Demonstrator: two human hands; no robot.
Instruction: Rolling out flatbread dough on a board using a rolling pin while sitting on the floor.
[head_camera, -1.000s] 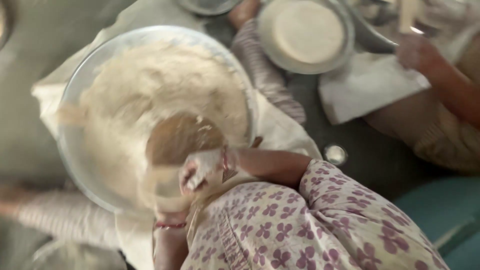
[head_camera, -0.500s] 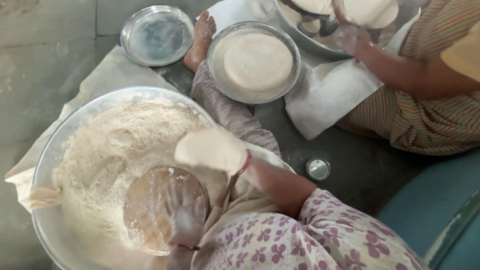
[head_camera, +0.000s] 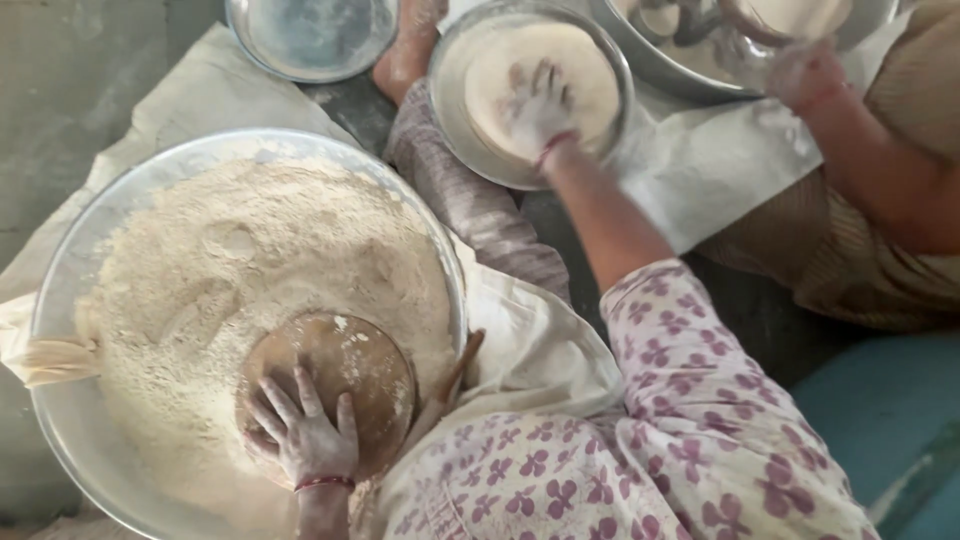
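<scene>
Head view: the left hand (head_camera: 300, 430) lies flat, fingers spread, on a round wooden board (head_camera: 335, 385) dusted with flour, gripping nothing. The board sits in the near part of a wide metal basin (head_camera: 60, 300) heaped with flour (head_camera: 240, 270). The right hand (head_camera: 540, 105) reaches well away from the left, its open palm pressed down on a flat round of dough (head_camera: 580, 70) that lies in a smaller metal plate (head_camera: 450, 110); its fingers are spread and slightly blurred. Both sleeves are pale with a purple flower print. A wooden rolling pin (head_camera: 450, 380) pokes out just beside the basin's rim, on a white cloth (head_camera: 540, 360) spread under the basin. Beyond the basin stands an empty-looking metal plate (head_camera: 310, 40). At the far right another person's hand (head_camera: 805, 75) is at a large metal bowl (head_camera: 660, 65), beside a second white cloth (head_camera: 720, 170).
</scene>
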